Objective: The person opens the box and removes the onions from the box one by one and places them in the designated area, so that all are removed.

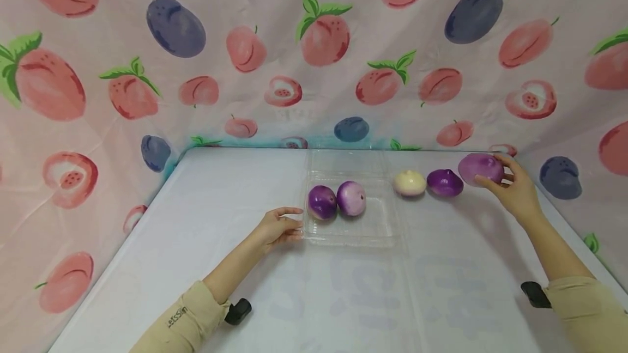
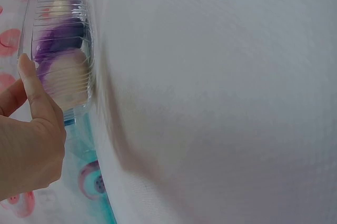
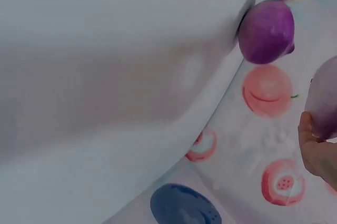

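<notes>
My right hand [image 1: 520,195] holds a light purple onion [image 1: 478,169] above the table at the far right, thumb in front and fingers behind. In the right wrist view this onion [image 3: 324,97] is cut off by the frame edge. A dark purple onion [image 1: 445,183] and a cream-white one [image 1: 410,183] sit to its left. My left hand [image 1: 276,229] holds the left edge of a clear plastic box [image 1: 378,241], with a fingertip at its rim in the left wrist view. Inside the box, a dark purple onion [image 1: 321,202] and a paler purple onion [image 1: 351,199] lie side by side.
The box's clear lid [image 1: 345,161] stands open toward the back. A white cloth [image 1: 235,184] covers the table. Fruit-printed curtains [image 1: 275,26] rise behind the table and along both sides. Dark wrist devices [image 1: 239,311] show by the sleeves.
</notes>
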Available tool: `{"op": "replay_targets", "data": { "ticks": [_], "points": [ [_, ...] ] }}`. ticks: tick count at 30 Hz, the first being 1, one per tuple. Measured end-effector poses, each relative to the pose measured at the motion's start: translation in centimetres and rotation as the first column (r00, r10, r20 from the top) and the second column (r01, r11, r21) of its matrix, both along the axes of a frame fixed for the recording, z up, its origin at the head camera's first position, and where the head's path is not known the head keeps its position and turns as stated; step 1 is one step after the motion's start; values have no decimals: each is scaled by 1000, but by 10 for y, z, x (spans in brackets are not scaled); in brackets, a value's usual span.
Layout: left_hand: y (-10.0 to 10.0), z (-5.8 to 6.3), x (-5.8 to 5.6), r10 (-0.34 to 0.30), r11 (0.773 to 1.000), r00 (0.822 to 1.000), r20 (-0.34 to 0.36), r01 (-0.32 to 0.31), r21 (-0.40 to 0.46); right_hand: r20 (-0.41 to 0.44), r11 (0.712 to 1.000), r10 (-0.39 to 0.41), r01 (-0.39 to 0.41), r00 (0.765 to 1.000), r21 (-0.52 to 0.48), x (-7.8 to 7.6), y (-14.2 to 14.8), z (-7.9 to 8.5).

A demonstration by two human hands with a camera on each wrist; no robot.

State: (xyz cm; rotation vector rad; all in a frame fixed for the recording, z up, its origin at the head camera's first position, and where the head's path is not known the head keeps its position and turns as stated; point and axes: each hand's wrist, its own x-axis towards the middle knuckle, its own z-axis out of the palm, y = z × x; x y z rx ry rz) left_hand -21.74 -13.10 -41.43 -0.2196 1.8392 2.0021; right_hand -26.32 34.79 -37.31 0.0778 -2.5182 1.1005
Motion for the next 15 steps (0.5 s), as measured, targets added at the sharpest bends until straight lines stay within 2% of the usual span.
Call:
{"op": "replay_targets", "data": {
  "ticks": [7, 15],
  "points": [
    [0, 0, 1, 9, 1000, 1000, 6, -9, -11, 10, 999, -10, 9, 1000, 34, -10, 6, 10],
    [1, 0, 0, 6, 1000, 1000, 1, -6, 5, 134, 995, -66, 55, 989, 89, -23, 10, 8]
  ]
}}
